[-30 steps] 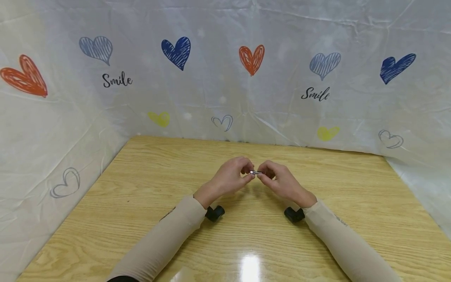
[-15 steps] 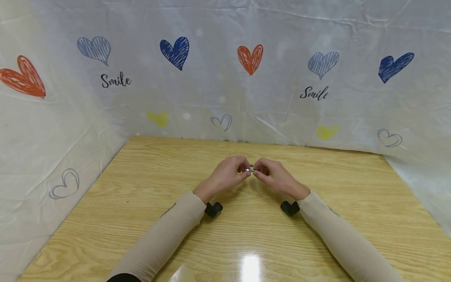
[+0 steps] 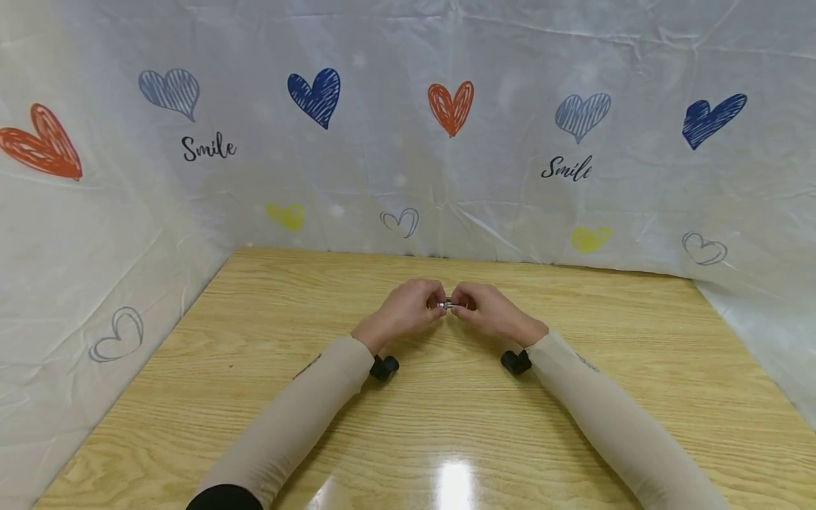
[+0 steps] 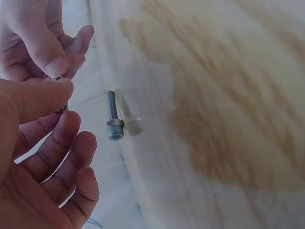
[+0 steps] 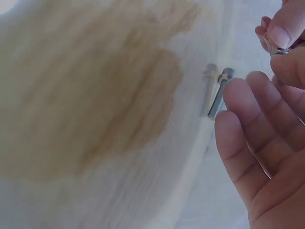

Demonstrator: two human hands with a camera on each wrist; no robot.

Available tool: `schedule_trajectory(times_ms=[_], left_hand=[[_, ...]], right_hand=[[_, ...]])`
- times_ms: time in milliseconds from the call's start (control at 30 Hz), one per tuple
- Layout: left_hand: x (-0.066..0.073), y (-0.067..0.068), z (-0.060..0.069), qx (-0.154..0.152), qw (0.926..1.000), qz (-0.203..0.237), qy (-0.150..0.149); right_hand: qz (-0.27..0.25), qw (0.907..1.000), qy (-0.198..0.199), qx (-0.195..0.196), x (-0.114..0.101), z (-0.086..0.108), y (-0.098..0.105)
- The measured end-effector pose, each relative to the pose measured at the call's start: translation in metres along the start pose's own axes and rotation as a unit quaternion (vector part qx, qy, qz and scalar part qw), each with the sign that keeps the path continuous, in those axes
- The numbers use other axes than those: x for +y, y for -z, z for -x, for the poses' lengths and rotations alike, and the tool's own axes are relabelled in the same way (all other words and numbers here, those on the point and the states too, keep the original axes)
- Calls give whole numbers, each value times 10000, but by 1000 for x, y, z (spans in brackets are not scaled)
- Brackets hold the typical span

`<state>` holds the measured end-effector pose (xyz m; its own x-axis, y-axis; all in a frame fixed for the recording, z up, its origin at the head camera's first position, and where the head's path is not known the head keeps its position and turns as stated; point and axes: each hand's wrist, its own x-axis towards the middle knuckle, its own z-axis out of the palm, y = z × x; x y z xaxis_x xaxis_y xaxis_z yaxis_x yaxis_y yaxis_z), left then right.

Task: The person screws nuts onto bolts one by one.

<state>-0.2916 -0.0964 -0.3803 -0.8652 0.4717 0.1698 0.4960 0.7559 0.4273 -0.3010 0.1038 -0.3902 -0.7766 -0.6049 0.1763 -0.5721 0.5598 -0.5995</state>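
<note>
Between my two hands a small silvery bolt (image 3: 448, 305) lies crosswise, just above the table. Thumb and fingertips of my left hand (image 3: 408, 309) pinch its thicker end. From the other side my right hand (image 3: 492, 312) pinches its thin shank. Fingertips hide most of the bolt in both wrist views; only a bit of metal (image 5: 278, 49) shows. The remaining fingers of each hand are loosely bent. A second metal bolt (image 4: 114, 125), with a ring or nut by its thick end, lies on the table just beyond the hands.
A wood-grain table (image 3: 268, 304) spreads around the hands. Behind it hangs a pale sheet (image 3: 357, 163) printed with hearts and "Smile". Black wrist cameras (image 3: 515, 362) sit under both sleeves. Light reflects off the near tabletop.
Both hands have shifted slightly away and leftward in the head view, the right one more, so they are closer together. The bolt stays pinched between them. The second bolt has come into view behind.
</note>
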Motion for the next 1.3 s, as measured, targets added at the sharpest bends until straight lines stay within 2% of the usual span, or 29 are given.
schedule_trajectory(times_ms=[300, 500, 867, 1300], left_hand=[[-9, -2, -8, -321, 9991, -178, 204], [-9, -3, -12, -544, 9971, -451, 298], [-9, -4, -17, -656, 9945, -751, 322], [-9, -5, -19, -784, 9922, -879, 400]], right_hand=[[287, 9987, -79, -403, 5, -13, -2], [510, 9969, -145, -577, 7, -20, -3], [772, 9939, -110, -785, 5, -25, -5], [854, 9926, -180, -847, 5, -28, -5]])
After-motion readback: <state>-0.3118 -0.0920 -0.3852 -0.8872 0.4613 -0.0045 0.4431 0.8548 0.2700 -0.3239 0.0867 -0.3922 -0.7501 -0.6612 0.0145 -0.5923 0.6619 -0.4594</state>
